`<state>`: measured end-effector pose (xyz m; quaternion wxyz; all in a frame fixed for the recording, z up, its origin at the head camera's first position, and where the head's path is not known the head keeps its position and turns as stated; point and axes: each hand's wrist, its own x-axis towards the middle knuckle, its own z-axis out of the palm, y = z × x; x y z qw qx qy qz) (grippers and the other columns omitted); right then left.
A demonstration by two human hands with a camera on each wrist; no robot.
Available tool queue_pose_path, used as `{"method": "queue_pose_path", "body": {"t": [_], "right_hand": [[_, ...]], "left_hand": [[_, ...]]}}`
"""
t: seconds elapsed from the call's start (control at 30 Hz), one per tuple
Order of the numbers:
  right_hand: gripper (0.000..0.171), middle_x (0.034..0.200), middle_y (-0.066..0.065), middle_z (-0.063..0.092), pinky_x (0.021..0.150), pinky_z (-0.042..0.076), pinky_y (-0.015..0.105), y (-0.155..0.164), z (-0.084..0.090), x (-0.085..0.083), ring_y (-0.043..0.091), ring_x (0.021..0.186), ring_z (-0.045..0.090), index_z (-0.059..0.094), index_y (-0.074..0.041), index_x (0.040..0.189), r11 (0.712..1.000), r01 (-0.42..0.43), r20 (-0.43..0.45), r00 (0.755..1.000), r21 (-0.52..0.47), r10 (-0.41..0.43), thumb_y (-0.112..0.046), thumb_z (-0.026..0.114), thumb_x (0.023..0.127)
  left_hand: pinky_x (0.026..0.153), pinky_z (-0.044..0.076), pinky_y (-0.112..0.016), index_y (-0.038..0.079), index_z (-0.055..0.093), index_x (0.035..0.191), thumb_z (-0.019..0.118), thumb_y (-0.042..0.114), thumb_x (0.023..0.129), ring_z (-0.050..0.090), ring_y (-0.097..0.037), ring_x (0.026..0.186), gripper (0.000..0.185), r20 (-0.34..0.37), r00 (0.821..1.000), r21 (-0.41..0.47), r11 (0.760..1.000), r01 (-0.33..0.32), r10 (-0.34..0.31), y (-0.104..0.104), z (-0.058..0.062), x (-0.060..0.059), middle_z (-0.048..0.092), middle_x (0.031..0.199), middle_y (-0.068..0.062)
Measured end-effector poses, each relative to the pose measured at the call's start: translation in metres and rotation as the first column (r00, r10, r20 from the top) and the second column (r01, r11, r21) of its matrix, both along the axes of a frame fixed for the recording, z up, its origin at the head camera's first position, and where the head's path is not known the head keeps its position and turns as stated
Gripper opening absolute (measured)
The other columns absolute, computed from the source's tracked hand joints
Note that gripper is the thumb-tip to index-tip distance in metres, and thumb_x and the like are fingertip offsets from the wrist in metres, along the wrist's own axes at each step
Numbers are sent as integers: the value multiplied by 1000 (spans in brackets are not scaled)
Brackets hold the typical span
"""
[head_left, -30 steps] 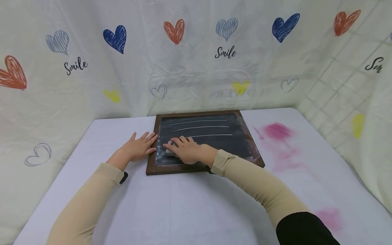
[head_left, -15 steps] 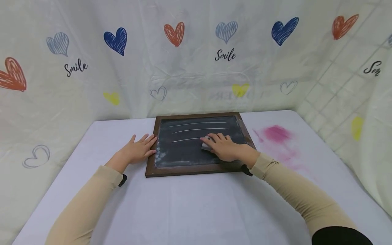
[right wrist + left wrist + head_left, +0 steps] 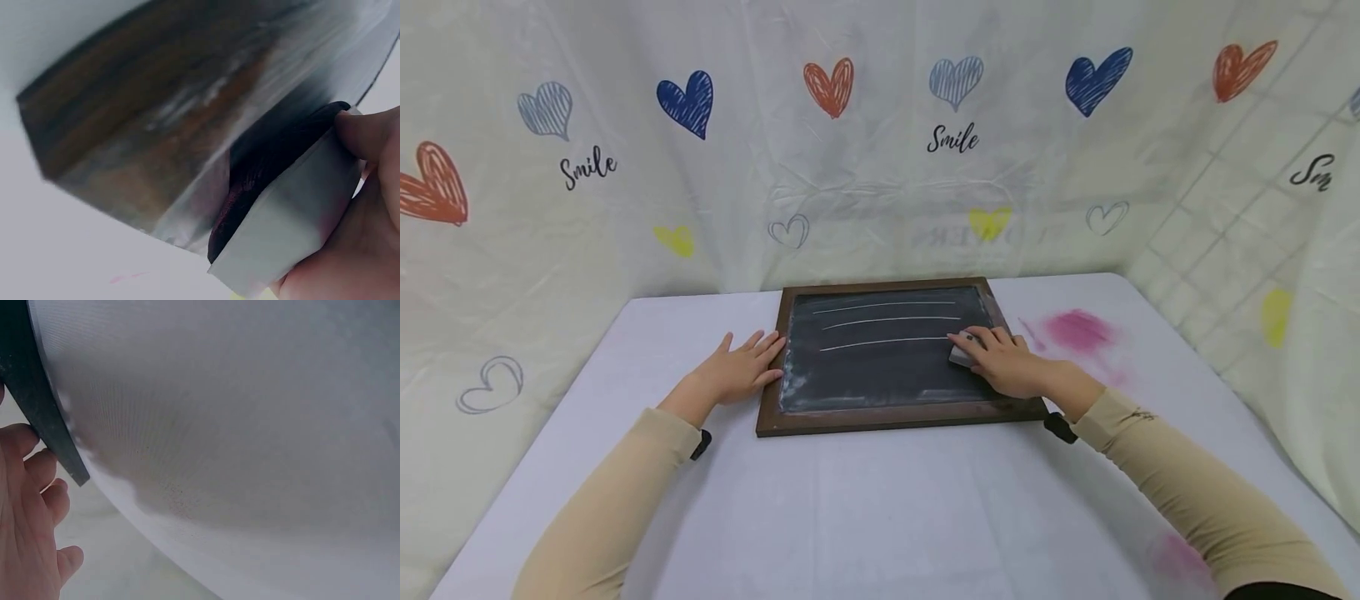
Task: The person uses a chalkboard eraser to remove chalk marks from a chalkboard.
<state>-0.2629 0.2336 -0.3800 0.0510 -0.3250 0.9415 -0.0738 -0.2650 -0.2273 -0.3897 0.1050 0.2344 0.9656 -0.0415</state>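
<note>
A framed chalkboard (image 3: 865, 375) lies on the table with three white chalk lines across its upper part. My left hand (image 3: 737, 371) rests at its left edge, fingers straight and spread over the wooden frame; the left wrist view has the fingertips along the dark frame edge (image 3: 44, 406). Near the board's right side, my right hand (image 3: 1011, 362) grips a chalkboard eraser (image 3: 961, 357). Up close in the right wrist view, the eraser (image 3: 294, 206) has a pale grey back and a dark felt face turned to the board. The right hand hides the board's lower right part.
The board stands on a white-covered table (image 3: 850, 517). Pink stains (image 3: 1081, 331) mark the cloth right of it. A white curtain (image 3: 880, 158) printed with hearts and "Smile" hangs behind and along both sides. Dark wrist straps sit at both cuffs.
My right hand has slid the eraser from the board's left side to its right side, below and along the lowest chalk line. My left hand has stayed on the frame.
</note>
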Motion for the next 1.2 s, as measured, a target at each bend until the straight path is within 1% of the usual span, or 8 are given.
{"method": "queue_pose_path", "body": {"t": [0.1,0.2,0.4,0.63,0.8,0.97,1.1,1.2], "right_hand": [[57,155,25,31,89,36,57,-4,0,-1,46,131,35,30,-12,160,1000,3,5,1000,7,-3,-14,53,108],[57,157,25,29,91,35,59,-19,4,-1,47,133,34,30,-11,161,999,-1,32,999,33,0,-15,52,108],[58,162,23,23,103,33,63,-70,7,-5,46,142,28,23,-14,164,992,-57,86,995,111,47,-19,47,111],[63,167,14,18,112,28,59,-138,9,-3,37,148,24,14,-23,167,968,-149,122,984,202,126,-25,44,112],[61,168,7,18,116,27,56,-179,11,1,30,150,23,11,-29,167,947,-176,108,982,267,152,-28,40,113],[61,168,5,19,118,27,54,-208,10,5,27,150,24,11,-32,167,935,-192,81,981,300,175,-29,38,113],[61,168,5,20,118,27,54,-221,9,6,26,150,24,12,-33,167,927,-203,57,979,314,196,-29,38,113],[61,168,3,20,119,27,53,-222,9,4,26,151,24,11,-34,167,926,-193,46,981,323,189,-29,38,113]], "left_hand": [[117,9,-70,4,23,163,39,43,111,21,-39,153,67,-7,1000,5,1000,4,-4,0,0,0,23,167,-17],[117,8,-70,4,23,164,38,44,111,20,-39,153,68,4,1000,10,1000,-2,2,0,-1,1,23,168,-17],[117,7,-71,5,22,164,37,45,111,17,-39,154,68,17,1000,18,1000,-15,14,-2,-3,3,21,168,-17],[117,8,-70,4,23,163,38,43,111,18,-38,154,67,1,1000,19,1000,-5,5,0,0,4,22,168,-17],[117,8,-70,4,23,163,38,43,111,19,-39,154,67,5,1000,21,1000,-9,9,2,2,4,23,167,-17],[117,9,-70,4,23,163,37,44,111,18,-38,154,67,10,1000,9,1000,-12,12,1,0,2,23,168,-17],[117,8,-71,5,23,164,37,45,111,17,-39,154,67,14,1000,4,1000,-17,17,1,-2,1,22,168,-17],[116,8,-71,5,23,163,37,45,111,18,-39,154,67,6,1000,8,1000,-12,12,1,-2,-1,23,168,-17]]}}
